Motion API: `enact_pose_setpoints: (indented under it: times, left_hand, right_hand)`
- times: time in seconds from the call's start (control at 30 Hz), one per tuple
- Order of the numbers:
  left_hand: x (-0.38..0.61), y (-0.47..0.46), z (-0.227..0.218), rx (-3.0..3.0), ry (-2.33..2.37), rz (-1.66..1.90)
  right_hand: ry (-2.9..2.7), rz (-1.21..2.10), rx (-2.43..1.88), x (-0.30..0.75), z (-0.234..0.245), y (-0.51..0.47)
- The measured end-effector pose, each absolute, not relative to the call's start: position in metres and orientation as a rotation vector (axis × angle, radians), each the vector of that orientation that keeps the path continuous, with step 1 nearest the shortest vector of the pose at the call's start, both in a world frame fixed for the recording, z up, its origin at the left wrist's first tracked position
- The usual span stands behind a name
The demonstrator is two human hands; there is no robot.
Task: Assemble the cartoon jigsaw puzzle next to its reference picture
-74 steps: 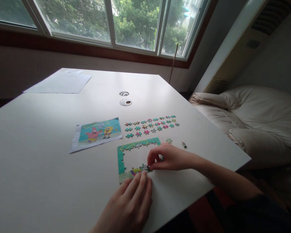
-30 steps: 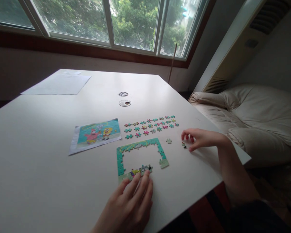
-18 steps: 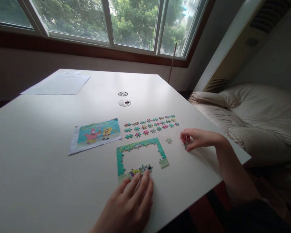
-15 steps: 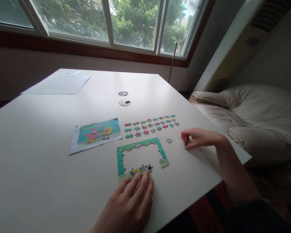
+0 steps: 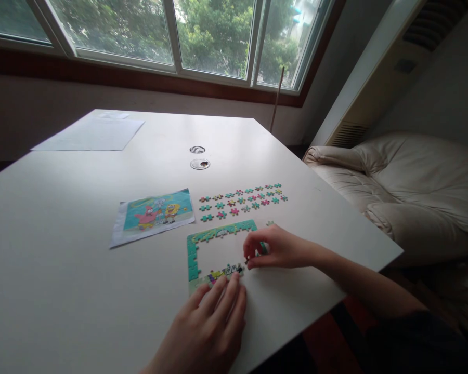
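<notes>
A partly joined jigsaw puzzle frame (image 5: 192,258) lies on the white table, with a bare middle. My left hand (image 5: 212,317) rests flat, its fingers stretched over the frame's lower edge and hiding part of it. At the frame's right side, my right hand (image 5: 276,246) pinches a small puzzle piece (image 5: 247,261), mostly covered by the fingers. That hand also hides much of the frame's right edge. One loose pale piece (image 5: 270,223) shows just behind the right hand. Beyond the frame, several loose puzzle pieces (image 5: 234,211) are laid out in rows.
A printed cartoon picture (image 5: 156,213) lies left of the rows. Two round metal fittings (image 5: 200,164) are set in the white table (image 5: 81,218). Paper sheets (image 5: 89,135) lie at the far left corner. A pale leather sofa (image 5: 413,176) stands beyond the right edge.
My right hand has carried the puzzle piece leftward from the open table to the frame's lower right. My left hand has stayed in place.
</notes>
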State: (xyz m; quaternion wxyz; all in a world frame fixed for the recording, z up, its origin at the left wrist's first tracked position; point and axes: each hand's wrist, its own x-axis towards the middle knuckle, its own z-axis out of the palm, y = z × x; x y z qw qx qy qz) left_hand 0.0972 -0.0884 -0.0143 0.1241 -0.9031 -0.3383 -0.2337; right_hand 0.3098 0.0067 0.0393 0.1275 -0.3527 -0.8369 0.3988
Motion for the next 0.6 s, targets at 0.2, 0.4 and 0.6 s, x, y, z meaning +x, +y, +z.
enact_pose_setpoints:
  times: [0.2,0.4,0.6]
  left_hand:
    - [0.097,-0.089,-0.014,-2.634,-0.979,-0.701]
    - [0.097,-0.088,-0.015,-2.640,-0.973,-0.687]
    - [0.097,-0.088,-0.013,-2.634,-0.964,-0.714]
  right_hand:
    - [-2.430,1.126,-1.062,0.305,0.032,0.003]
    - [-2.513,0.887,-1.078,0.299,0.032,-0.001]
    - [-2.572,0.796,-1.028,0.298,0.028,-0.002]
